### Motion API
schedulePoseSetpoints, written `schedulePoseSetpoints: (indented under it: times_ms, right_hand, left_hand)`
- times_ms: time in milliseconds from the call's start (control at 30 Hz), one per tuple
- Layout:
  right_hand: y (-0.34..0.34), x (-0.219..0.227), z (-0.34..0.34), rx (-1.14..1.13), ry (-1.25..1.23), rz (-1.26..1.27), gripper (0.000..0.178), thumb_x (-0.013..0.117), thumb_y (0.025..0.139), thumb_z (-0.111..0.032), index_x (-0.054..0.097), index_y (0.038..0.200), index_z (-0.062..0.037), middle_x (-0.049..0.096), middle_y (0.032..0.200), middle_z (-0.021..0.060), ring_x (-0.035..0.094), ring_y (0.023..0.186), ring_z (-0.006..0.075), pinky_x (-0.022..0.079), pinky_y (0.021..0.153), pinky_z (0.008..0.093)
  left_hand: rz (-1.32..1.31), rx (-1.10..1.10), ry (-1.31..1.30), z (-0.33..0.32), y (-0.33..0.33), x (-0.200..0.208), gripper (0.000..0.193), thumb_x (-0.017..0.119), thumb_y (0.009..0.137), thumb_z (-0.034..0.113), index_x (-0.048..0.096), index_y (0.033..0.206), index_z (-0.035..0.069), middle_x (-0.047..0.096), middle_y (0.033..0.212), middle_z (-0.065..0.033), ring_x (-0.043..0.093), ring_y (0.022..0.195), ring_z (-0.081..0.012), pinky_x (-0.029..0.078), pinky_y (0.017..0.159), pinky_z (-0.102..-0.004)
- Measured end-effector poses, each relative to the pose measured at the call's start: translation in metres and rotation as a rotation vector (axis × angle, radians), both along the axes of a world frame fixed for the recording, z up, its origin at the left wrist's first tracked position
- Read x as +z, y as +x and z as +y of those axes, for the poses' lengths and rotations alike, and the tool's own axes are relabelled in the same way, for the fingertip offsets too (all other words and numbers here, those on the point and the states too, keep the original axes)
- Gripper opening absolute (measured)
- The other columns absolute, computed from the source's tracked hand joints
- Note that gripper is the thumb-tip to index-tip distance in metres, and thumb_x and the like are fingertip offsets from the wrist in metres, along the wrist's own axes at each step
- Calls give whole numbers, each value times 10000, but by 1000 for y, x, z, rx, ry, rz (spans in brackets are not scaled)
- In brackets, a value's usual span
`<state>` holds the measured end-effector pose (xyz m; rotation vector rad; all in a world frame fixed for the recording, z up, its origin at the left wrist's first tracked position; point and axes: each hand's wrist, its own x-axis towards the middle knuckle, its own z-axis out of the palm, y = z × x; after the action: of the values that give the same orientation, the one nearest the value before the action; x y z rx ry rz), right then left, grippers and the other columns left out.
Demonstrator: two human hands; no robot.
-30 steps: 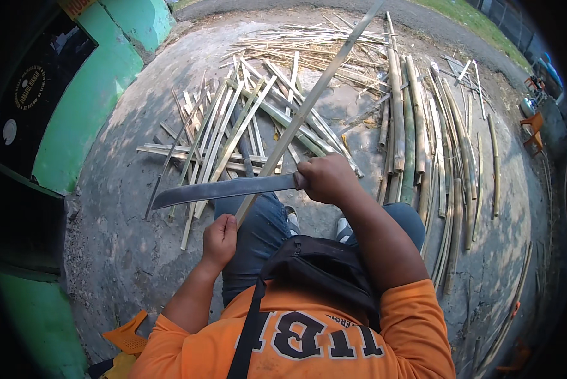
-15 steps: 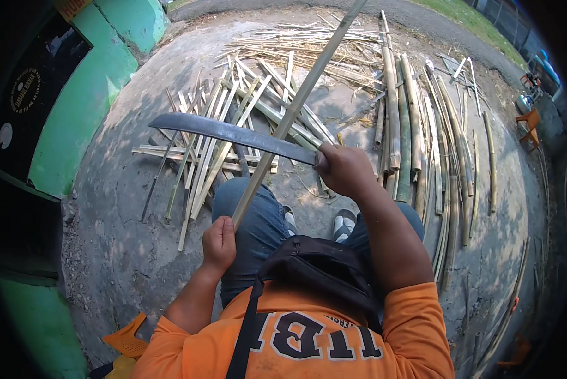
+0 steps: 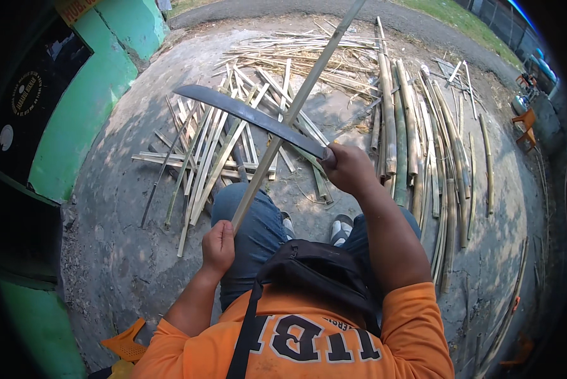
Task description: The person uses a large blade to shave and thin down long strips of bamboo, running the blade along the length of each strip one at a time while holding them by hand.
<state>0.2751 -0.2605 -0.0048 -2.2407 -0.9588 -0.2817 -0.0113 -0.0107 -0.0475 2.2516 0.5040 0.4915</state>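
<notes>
My left hand [image 3: 219, 247] is closed round the lower end of a long split bamboo strip [image 3: 308, 85], beside my left knee. The strip slants up and away to the right, past the top of the picture. In my right hand [image 3: 349, 169] is the handle of a machete [image 3: 248, 115], gripped in a fist. Its long, broad dark-grey blade points away to the left and crosses the strip at about mid-length, lying over it in the view. Whether the edge bites into the bamboo I cannot tell.
A heap of split bamboo strips [image 3: 217, 148] lies on the concrete ahead and left. Whole bamboo poles [image 3: 402, 132] lie ahead and right, with thinner strips [image 3: 296, 54] farther off. A green wall [image 3: 75, 117] stands at left. Orange plastic chairs [image 3: 524, 126] are at far right.
The machete's tip has swung away and to the right, so the blade slants more steeply across the strip. My right hand has shifted slightly right and nearer; the left stays nearly in place.
</notes>
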Motion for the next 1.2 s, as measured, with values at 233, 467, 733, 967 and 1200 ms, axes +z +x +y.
schedulePoseSetpoints:
  times_ms: [233,467,733,967,1200]
  right_hand:
    - [-24,3,30,169,-226,50,178,665,889,-276,699,839,-109,699,779,160,699,793,401,554,728,528]
    - [21,1,5,-123,68,192,228,752,908,-274,691,863,-59,670,757,224,652,748,461,509,657,527]
    - [12,10,11,245,-217,129,258,795,871,-356,725,905,-109,701,805,188,675,811,443,528,721,541]
    - [22,9,-4,63,-11,492,350,813,910,-342,672,850,-27,605,684,171,474,605,275,460,612,419]
    - [-3,11,10,132,-174,-2,179,709,886,-262,680,838,-92,676,752,190,675,745,434,535,684,543]
  left_hand:
    - [-18,26,25,-3,2,3,312,493,1092,217,639,905,14,616,700,-187,635,637,-379,472,600,-442]
    - [-7,-16,144,-9,6,11,291,493,1081,198,640,910,14,639,738,-210,649,694,-437,486,623,-484]
    - [1,-44,108,-2,5,17,277,502,1074,187,640,911,11,636,736,-218,650,697,-445,483,622,-493]
    - [-8,-32,64,-1,6,13,279,513,1070,200,648,910,15,634,721,-211,654,691,-438,490,623,-481]
    - [25,-27,-16,-2,2,16,283,517,1068,205,654,908,16,645,731,-207,667,704,-426,496,630,-472]
